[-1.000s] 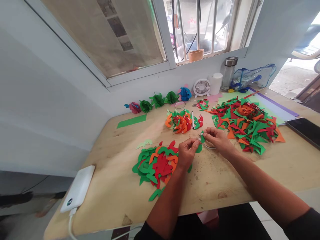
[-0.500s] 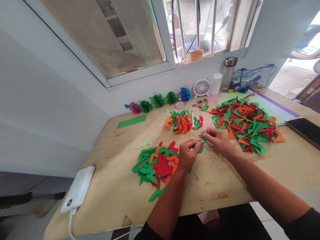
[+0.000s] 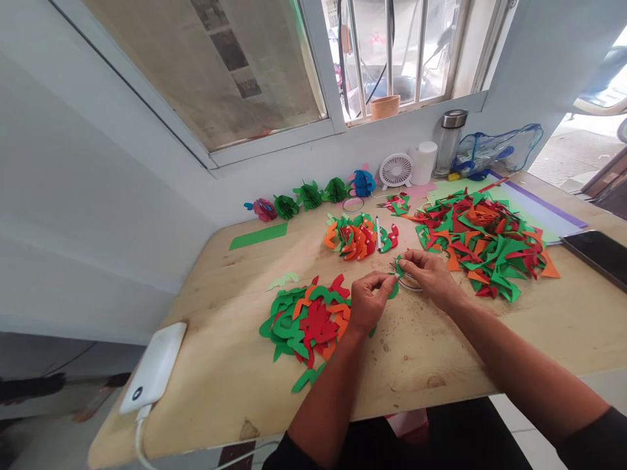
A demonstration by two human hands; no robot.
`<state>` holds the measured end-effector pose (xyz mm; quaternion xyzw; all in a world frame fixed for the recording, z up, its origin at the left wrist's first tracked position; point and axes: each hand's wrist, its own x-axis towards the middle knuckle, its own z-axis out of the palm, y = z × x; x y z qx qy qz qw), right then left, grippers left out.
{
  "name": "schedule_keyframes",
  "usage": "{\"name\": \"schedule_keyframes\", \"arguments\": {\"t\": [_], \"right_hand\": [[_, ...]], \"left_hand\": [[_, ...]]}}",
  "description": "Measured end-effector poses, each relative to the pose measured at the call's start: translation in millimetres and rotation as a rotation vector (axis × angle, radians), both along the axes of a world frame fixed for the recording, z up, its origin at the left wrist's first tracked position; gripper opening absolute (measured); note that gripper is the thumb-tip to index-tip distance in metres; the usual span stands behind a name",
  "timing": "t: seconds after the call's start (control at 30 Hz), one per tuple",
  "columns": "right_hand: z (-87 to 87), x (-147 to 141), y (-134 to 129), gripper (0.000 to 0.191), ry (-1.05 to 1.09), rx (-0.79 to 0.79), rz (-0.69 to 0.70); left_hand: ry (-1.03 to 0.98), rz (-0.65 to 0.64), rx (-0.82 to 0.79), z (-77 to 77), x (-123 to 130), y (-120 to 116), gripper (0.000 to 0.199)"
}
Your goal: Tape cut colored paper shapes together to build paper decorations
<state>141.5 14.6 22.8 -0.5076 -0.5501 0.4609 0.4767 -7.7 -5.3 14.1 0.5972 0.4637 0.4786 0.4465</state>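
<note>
Between thumb and index finger, my left hand (image 3: pixel 368 300) pinches a small green paper piece (image 3: pixel 393 291) near the middle of the table. My right hand (image 3: pixel 427 273) pinches the upper end of green paper just to the right. A white-rimmed ring (image 3: pixel 410 284) lies partly under my right fingers, with a thin dark tip beside it. Left of my left forearm is a pile of green, red and orange cut shapes (image 3: pixel 318 321). Beyond my hands sit curved orange and green pieces (image 3: pixel 360 240) and a white pen (image 3: pixel 378 234).
A heap of paper scraps (image 3: pixel 484 241) covers the right side, near a phone (image 3: pixel 597 258). Along the wall stand folded paper figures (image 3: pixel 308 196), a small fan (image 3: pixel 396 171) and a bottle (image 3: pixel 447 145). A white power bank (image 3: pixel 154 367) lies at the left edge.
The fingers of my right hand have shifted slightly on the green paper. My left hand stays almost in place, and the view has moved very slightly.
</note>
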Motion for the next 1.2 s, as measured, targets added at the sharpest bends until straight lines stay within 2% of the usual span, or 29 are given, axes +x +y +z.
{"name": "schedule_keyframes", "arguments": {"t": [0.37, 0.53, 0.93, 1.2], "right_hand": [[5.3, -2.1, -1.1, 0.029, 0.057, -0.04, 0.01], [1.7, -1.5, -0.9, 0.036, -0.009, -0.003, -0.005], [-0.2, 3.0, -0.3, 0.03, -0.139, 0.072, -0.053], [-1.6, 1.1, 0.7, 0.033, 0.011, 0.012, -0.023]], "left_hand": [[-0.003, -0.003, -0.01, -0.6, -0.5, 0.7, 0.024], [-0.022, -0.007, -0.008, 2.7, 0.7, -0.3, 0.022], [0.005, -0.009, 0.011, -1.6, -2.4, 2.1, 0.024], [-0.019, 0.007, -0.005, -0.4, -1.6, 1.9, 0.024]]}}
